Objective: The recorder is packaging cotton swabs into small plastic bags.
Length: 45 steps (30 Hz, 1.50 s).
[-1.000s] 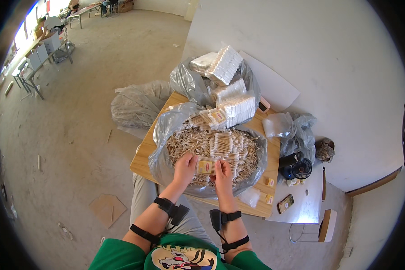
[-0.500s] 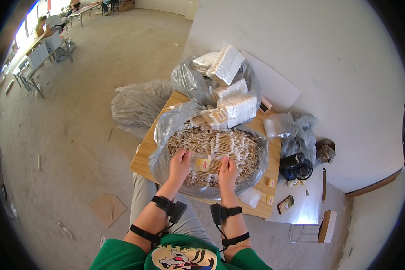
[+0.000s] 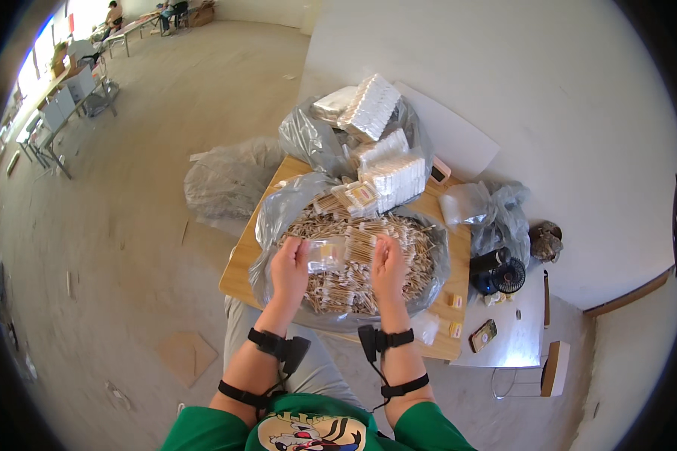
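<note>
My left hand is closed on the edge of a clear plastic packet with a yellow label, held above a heap of cotton swabs. Close to the packet's right side, a row of wooden-stick swabs lies side by side. At that row's right end my right hand has its fingers together and bent, seemingly gripping it; the fingertips are partly hidden. The heap fills a wide grey plastic bag on a wooden table.
Behind the heap, filled swab packs are stacked in another grey bag. To the right stand a small black fan and a phone on a white table. Small yellow boxes sit at the wooden table's right edge. Crumpled plastic lies left.
My right hand has let go of the packet's right side and moved slightly right and up. My left hand has shifted left and up with the packet. The whole view has tilted slightly.
</note>
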Available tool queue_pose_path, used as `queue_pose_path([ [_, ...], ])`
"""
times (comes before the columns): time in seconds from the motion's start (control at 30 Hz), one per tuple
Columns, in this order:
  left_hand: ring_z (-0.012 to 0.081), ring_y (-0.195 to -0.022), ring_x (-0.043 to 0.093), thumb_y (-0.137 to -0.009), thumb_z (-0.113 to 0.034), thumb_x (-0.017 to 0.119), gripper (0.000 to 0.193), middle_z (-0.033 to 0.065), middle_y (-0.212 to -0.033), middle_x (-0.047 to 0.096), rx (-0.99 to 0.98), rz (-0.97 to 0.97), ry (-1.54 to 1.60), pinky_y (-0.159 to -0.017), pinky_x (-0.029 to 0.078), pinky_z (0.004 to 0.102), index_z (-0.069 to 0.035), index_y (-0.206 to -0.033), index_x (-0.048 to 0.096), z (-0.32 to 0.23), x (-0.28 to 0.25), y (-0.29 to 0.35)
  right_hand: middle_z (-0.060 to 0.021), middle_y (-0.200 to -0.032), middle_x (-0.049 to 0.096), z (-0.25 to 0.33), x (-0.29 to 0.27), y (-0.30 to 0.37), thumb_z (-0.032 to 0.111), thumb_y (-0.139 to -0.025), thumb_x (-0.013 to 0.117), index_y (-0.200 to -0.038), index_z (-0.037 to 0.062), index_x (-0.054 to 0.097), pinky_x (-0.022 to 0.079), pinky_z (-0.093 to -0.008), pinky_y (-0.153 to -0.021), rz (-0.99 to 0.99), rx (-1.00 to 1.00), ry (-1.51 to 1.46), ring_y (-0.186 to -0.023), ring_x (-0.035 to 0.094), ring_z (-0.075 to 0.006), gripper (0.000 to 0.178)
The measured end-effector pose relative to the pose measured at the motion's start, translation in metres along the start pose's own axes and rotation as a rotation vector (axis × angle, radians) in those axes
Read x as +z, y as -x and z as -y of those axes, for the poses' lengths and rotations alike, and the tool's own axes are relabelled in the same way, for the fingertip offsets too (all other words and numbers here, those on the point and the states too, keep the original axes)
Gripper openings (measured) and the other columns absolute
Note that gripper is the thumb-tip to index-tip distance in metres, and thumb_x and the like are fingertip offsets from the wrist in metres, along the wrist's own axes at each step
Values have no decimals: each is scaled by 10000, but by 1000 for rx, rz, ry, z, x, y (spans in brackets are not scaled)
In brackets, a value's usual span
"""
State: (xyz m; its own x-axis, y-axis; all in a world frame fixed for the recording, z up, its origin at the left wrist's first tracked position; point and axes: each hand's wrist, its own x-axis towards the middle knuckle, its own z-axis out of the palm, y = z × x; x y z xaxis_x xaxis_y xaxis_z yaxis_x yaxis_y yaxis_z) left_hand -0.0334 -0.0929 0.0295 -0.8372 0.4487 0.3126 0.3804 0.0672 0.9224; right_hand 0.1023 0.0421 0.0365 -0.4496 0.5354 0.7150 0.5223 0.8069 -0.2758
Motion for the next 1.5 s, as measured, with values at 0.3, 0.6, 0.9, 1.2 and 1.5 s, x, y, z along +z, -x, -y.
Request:
queue_pose_path([
  [0.3,330,-654,589,-825,-114,630,77,150,-723,598,339,373,-148,-561,461,368,-44,-820,597,-40,11,3,-73,-850,614,6,-20,80,326,-974,431,-1063,46,505,465,-272,-555,261,1334,-1831,-665,584,-172,303],
  [0.6,209,-497,481,-862,-129,611,157,115,-598,511,157,320,-113,-495,401,319,-14,-773,554,-2,8,17,-18,-711,579,-133,-97,138,69,-903,521,-1041,76,579,435,-230,-513,96,1089,-1062,-572,536,-92,150],
  [0.9,97,-493,453,-900,-155,580,204,26,-564,472,61,436,-47,-467,361,263,-16,-759,534,-22,24,32,-185,-931,630,-299,-152,233,136,-788,622,-1015,51,561,476,-412,-788,194,1185,213,-917,598,-359,250],
  [1.2,86,-519,463,-897,-151,581,172,17,-579,496,-38,572,58,-495,375,249,-20,-786,572,-25,44,53,-152,-871,606,-237,-145,186,176,-796,648,-1053,65,544,484,-418,-782,145,1054,450,-947,583,-340,299],
  [1.5,74,-545,495,-889,-151,591,161,10,-600,527,-33,877,106,-505,391,238,-12,-807,601,-37,96,113,-34,-725,581,-60,-123,164,78,-886,561,-1154,39,453,445,-224,-514,265,943,-1140,-608,560,-110,291],
])
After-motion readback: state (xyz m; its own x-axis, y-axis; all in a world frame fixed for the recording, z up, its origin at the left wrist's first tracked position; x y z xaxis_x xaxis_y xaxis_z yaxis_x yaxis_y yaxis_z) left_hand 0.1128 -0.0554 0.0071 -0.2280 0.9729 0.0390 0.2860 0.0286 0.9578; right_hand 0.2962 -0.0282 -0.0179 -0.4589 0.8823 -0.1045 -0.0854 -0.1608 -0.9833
